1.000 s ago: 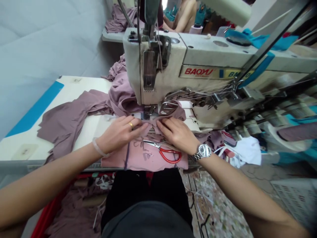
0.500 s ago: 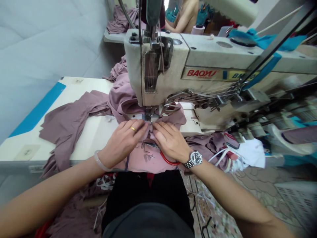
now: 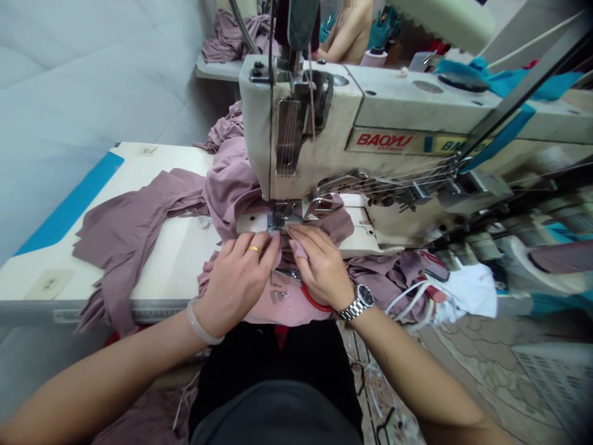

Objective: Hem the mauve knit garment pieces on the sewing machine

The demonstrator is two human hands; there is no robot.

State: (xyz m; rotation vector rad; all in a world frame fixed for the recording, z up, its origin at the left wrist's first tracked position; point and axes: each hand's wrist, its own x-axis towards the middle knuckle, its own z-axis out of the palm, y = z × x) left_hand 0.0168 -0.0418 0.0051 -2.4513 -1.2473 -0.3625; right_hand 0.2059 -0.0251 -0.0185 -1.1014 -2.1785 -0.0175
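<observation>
Mauve fabric [image 3: 231, 185] runs under the head of a white sewing machine [image 3: 306, 148]. My left hand [image 3: 243, 272], with a gold ring, has its fingers closed on the fabric's edge just in front of the presser foot [image 3: 280, 216]. On the right side of the foot, my right hand [image 3: 319, 262] pinches a lighter piece of the same fabric between thumb and fingers. Scissors with red handles [image 3: 312, 300] lie partly under my right hand, on a pink printed cloth [image 3: 278, 309] at the table's front edge.
A mauve strip [image 3: 139, 216] drapes over the white table [image 3: 171, 259] at the left. More mauve fabric [image 3: 389, 278] and a white cloth [image 3: 472, 287] lie right of my hands. Thread spools line the right side. A person's bare arm [image 3: 345, 37] shows behind the machine.
My left hand has moved slightly down and back from the presser foot. The right hand has shifted a little, and a light fabric edge now shows between its thumb and fingers.
</observation>
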